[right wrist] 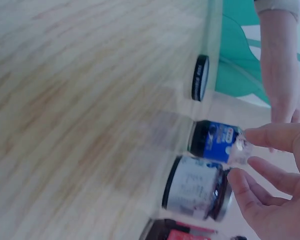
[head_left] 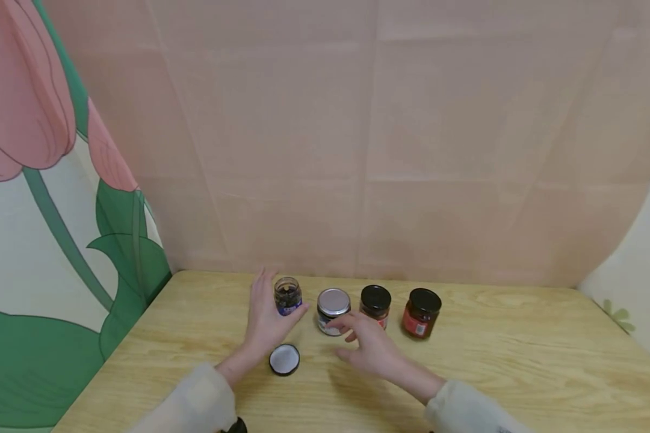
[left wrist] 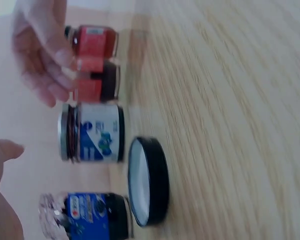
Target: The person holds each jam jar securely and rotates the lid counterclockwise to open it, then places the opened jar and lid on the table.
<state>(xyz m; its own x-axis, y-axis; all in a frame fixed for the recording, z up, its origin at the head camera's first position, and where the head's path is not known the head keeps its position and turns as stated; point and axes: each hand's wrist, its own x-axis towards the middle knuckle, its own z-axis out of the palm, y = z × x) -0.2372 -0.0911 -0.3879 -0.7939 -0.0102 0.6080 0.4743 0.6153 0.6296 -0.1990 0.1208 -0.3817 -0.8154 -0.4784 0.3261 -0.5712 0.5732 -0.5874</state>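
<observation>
My left hand (head_left: 268, 322) is spread beside an uncapped glass jar (head_left: 287, 296) with a blue label and dark contents, thumb and fingers apart on either side of it. Whether it touches the glass, I cannot tell. Just in front on the table, the loose black-rimmed lid (head_left: 284, 359) lies with its white inside up. To the right stands a silver-lidded jar (head_left: 333, 300) with a white and blue label (left wrist: 96, 132). My right hand (head_left: 376, 350) hovers in front of this jar, fingers loosely bent and holding nothing.
Two black-lidded jars with red labels, the nearer one (head_left: 375, 297) and the far right one (head_left: 424, 313), complete the row. The wooden table (head_left: 520, 361) ends at a pink backdrop (head_left: 411, 150). A tulip-patterned cloth (head_left: 43, 252) hangs on the left.
</observation>
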